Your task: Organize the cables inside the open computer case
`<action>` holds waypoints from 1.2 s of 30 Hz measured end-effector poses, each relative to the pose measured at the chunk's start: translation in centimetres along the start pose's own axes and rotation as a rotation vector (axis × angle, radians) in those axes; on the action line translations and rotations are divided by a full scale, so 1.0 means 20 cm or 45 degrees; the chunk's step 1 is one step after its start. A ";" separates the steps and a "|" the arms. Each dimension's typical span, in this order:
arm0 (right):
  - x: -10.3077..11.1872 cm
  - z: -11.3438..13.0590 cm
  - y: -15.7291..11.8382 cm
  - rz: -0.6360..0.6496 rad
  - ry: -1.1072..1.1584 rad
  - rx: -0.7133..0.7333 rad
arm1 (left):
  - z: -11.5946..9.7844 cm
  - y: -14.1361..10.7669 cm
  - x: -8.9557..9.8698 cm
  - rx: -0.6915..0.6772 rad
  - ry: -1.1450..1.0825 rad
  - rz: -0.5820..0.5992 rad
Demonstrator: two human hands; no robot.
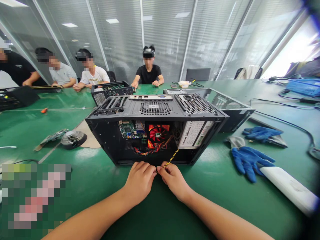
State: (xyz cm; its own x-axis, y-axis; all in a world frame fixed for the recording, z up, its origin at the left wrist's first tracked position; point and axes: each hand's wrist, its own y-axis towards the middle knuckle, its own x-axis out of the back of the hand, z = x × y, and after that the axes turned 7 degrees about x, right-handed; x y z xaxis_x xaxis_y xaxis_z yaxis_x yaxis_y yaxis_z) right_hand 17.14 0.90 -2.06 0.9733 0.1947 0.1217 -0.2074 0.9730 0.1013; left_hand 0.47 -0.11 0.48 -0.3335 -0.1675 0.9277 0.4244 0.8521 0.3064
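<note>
An open black computer case (132, 109) lies in front of me, its open side facing me. My right hand (173, 178) is closed in a pinch on a twisted yellow-and-black cable (172, 157), which runs up toward the power supply (191, 135) inside the case. Right beside it, my left hand (141, 178) is closed, fingertips meeting those of the right hand; what it grips is hidden. Deeper in the case sit a red-bladed fan (159, 134), a green circuit board (128, 129) and a bundle of coloured wires (145, 152).
Blue work gloves (246, 158) and a white bar-shaped object (287, 186) lie to the right. At left are a round metal part (73, 138) and a small orange item (44, 110). Another case (231, 116) stands behind mine. Several people sit across the green table (82, 196).
</note>
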 end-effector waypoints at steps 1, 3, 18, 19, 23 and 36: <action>0.00 0.00 0.00 -0.001 0.004 -0.001 | 0.00 0.00 0.00 0.002 -0.006 -0.002; 0.00 0.00 0.00 0.001 0.006 -0.004 | 0.00 0.00 0.00 0.004 -0.007 -0.002; 0.01 0.02 0.00 0.010 -0.010 0.002 | 0.00 0.01 0.00 -0.015 -0.026 -0.020; 0.01 0.02 0.00 0.012 -0.010 -0.001 | 0.00 0.00 0.00 -0.016 -0.024 -0.018; 0.01 0.03 0.00 0.024 -0.031 -0.014 | 0.01 0.00 0.00 -0.019 0.002 -0.009; 0.00 0.01 0.00 0.031 0.009 -0.008 | 0.01 0.01 0.00 -0.050 -0.039 -0.065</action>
State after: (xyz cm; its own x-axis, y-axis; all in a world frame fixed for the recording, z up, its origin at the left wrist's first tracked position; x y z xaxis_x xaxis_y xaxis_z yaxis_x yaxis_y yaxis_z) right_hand 17.16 0.88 -1.78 0.9685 0.2195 0.1174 -0.2307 0.9686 0.0924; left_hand 0.37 0.08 0.55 -0.3809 -0.1947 0.9039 0.4385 0.8226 0.3620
